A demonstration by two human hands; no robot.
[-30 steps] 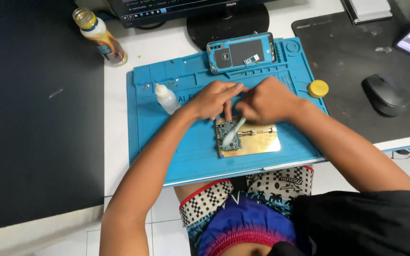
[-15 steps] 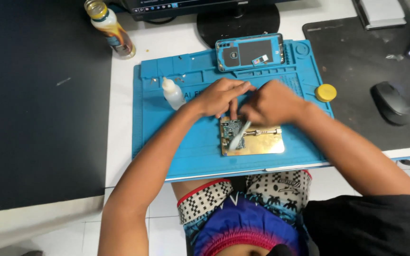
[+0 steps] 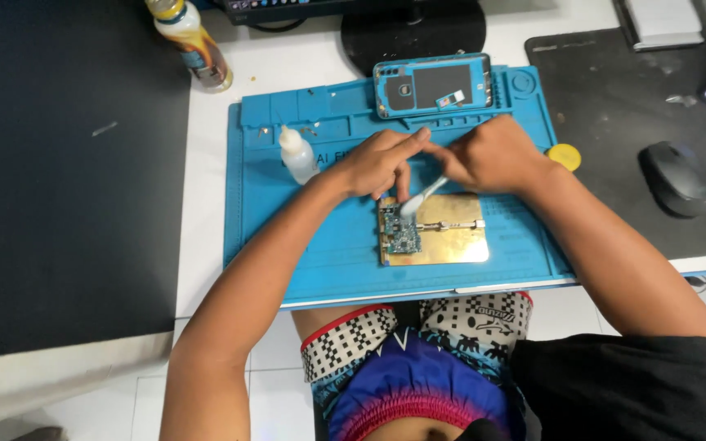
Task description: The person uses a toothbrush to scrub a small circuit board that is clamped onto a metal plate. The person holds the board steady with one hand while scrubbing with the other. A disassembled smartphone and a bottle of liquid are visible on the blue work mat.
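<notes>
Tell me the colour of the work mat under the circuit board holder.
The work mat is bright blue, seen clearly in the head view.

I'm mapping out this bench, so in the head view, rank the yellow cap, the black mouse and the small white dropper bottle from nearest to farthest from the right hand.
1. Yellow cap, just right of the right hand, at the blue mat's edge.
2. Small white dropper bottle, across the mat, left of both hands.
3. Black mouse, far right on the dark pad.
</notes>
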